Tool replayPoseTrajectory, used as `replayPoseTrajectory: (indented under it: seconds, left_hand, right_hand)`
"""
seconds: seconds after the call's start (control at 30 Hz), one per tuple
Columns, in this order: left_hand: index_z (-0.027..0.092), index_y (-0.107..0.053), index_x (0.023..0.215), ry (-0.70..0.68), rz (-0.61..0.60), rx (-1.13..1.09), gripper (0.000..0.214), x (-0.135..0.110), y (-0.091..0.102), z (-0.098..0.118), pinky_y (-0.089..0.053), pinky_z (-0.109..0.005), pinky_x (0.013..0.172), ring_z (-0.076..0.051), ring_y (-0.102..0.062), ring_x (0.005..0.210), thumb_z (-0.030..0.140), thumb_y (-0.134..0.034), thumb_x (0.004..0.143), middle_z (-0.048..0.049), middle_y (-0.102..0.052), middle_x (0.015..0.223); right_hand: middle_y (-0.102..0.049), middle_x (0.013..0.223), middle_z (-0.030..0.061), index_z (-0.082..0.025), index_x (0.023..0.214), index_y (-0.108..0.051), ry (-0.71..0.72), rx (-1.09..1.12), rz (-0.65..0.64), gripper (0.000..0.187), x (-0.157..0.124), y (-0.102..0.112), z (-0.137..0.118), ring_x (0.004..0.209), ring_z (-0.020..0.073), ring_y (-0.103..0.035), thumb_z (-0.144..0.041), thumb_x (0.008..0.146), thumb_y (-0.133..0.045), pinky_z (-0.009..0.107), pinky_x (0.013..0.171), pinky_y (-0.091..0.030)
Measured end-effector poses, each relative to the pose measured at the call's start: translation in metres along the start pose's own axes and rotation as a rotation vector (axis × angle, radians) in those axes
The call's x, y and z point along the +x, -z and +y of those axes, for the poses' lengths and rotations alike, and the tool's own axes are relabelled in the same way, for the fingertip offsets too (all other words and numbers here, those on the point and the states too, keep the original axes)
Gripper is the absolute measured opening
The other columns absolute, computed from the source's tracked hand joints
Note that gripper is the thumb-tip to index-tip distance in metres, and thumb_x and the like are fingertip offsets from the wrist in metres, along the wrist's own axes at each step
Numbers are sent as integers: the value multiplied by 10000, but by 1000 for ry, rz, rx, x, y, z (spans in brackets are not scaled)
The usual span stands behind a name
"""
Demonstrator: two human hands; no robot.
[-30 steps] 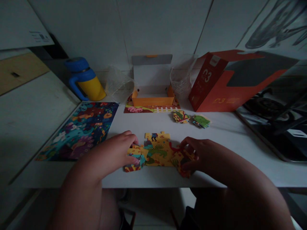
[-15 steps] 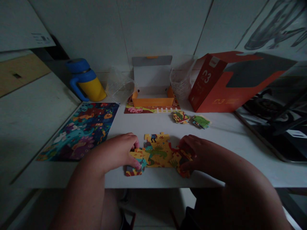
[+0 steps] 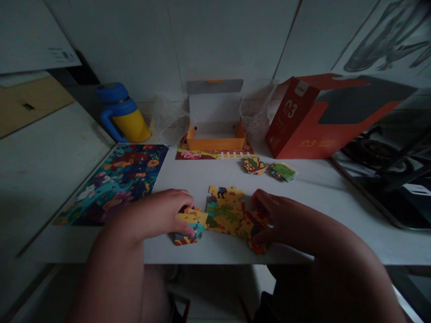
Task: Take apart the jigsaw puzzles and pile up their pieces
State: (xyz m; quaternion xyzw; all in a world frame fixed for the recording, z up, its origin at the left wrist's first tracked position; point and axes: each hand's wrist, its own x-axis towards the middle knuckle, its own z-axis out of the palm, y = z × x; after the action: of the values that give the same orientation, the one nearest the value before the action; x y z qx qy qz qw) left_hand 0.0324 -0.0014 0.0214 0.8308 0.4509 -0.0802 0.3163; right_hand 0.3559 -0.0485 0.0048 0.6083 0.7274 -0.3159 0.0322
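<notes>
The left hand (image 3: 171,208), fingers curled, pinches the left pieces (image 3: 186,228); the right hand (image 3: 274,217), half closed, grips the right pieces (image 3: 249,229). Between them the puzzle (image 3: 225,208) lies flat on the table's (image 3: 158,251) near side. The card looks light and stiff, best held by outer edges; joints could pop apart under twisting.
</notes>
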Motion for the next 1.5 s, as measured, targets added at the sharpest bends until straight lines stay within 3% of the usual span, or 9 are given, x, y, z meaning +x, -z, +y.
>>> replayPoseTrajectory:
  seconds: [0.13,0.3,0.4,0.5,0.57,0.73,0.83,1.2,1.5]
  left_hand:
    - [275,-703,1044,-39,11,-111,342,-3,2,5,-429,-269,717,-191,-649,894,526,-777,824,17,-719,1019]
    - [268,-701,1011,-130,25,-149,322,3,1,22,-404,-271,694,-190,-645,845,510,-792,820,18,-715,935]
    - [265,-700,1043,-152,121,-183,280,10,-2,29,-412,-281,711,-181,-645,830,458,-775,855,19,-729,942]
    - [255,-675,1092,-106,283,-259,293,20,-7,30,-435,-293,721,-184,-648,826,452,-754,889,8,-738,971]
    - [246,-659,1097,-82,330,-270,292,28,-13,28,-454,-309,735,-196,-653,834,462,-732,914,-6,-737,984]
    - [235,-627,1143,-147,405,-97,272,38,-26,24,-480,-377,979,-256,-631,1130,362,-734,927,-68,-679,1227]
    - [238,-593,1164,-157,405,-60,293,37,-29,21,-477,-397,1034,-268,-609,1191,353,-730,931,-75,-649,1248]
    - [259,-557,1360,-145,368,-103,563,39,-33,17,-436,-408,1152,-279,-551,1337,288,-786,847,-84,-593,1386]
    - [232,-636,1231,-117,280,-115,541,35,-27,20,-480,-363,1027,-266,-613,1169,351,-863,754,-69,-602,1278]
  right_hand:
    - [-738,1130,64,-284,1210,-614,-4,30,-2,606,-1,1,-2,963,284,-684,-440,682,-868,363,779,-476]
    - [-764,1044,14,-343,1143,-701,92,79,-39,385,-4,6,5,898,249,-696,-397,777,-808,333,756,-481]
    - [-769,971,-3,-336,1068,-742,106,86,-73,283,-8,11,9,828,226,-693,-422,805,-799,317,718,-475]
    - [-763,924,-9,-300,1011,-736,85,143,64,202,-7,15,8,790,206,-676,-418,849,-765,316,729,-474]
    - [-761,950,2,-278,1013,-721,72,213,172,216,-1,13,3,812,205,-672,-449,883,-740,319,747,-482]
    - [-739,1047,67,-230,1018,-700,121,203,306,243,21,-2,-9,890,225,-662,-437,896,-741,344,786,-492]
    - [-719,1121,97,-221,1009,-689,150,132,350,244,28,-9,-12,943,242,-660,-428,893,-748,363,816,-493]
    - [-683,1085,100,-204,1023,-637,178,37,315,235,31,-15,-25,969,248,-642,-346,883,-761,349,812,-462]
    - [-669,1123,93,-212,1082,-633,285,31,278,277,31,-18,-23,1032,264,-622,-344,886,-776,394,902,-487]
